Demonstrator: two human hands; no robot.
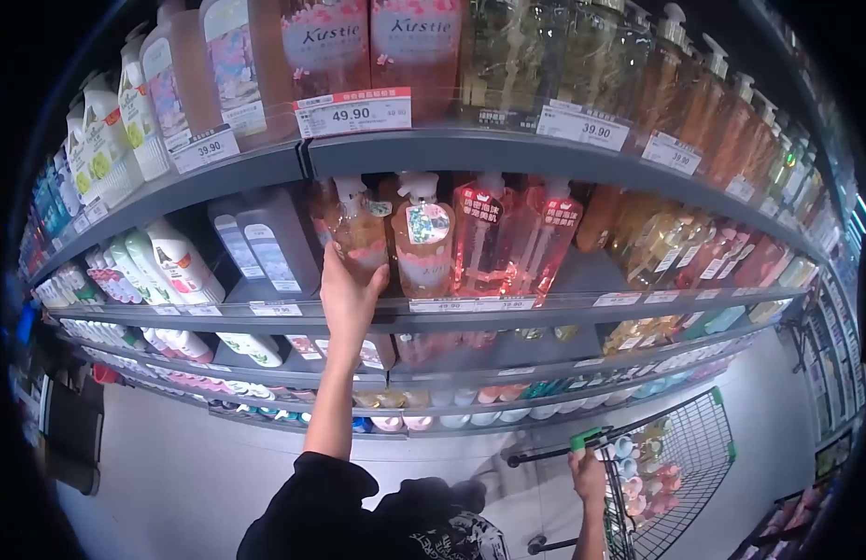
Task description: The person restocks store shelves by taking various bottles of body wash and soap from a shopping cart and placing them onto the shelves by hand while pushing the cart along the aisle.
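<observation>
On the second shelf, my left hand (349, 294) is wrapped round the lower part of a pump bottle (356, 229) of amber liquid with a white pump. Right beside it stands a similar amber bottle (422, 238) with a flowered tag, then pink bottles (484, 233) with red tags. To the left are grey-purple bottles (269, 243). Lower right, my right hand (588, 474) is closed round the green-ended handle (590, 437) of a shopping cart (680, 467), which holds several bottles (649, 481).
Above, the top shelf (470, 145) carries large bottles and price tags. Lower shelves (461, 375) hold more bottles. The pale floor (199, 457) shows below. More shelving (834, 345) stands at the far right, and a dark bin-like object (73, 429) at the left.
</observation>
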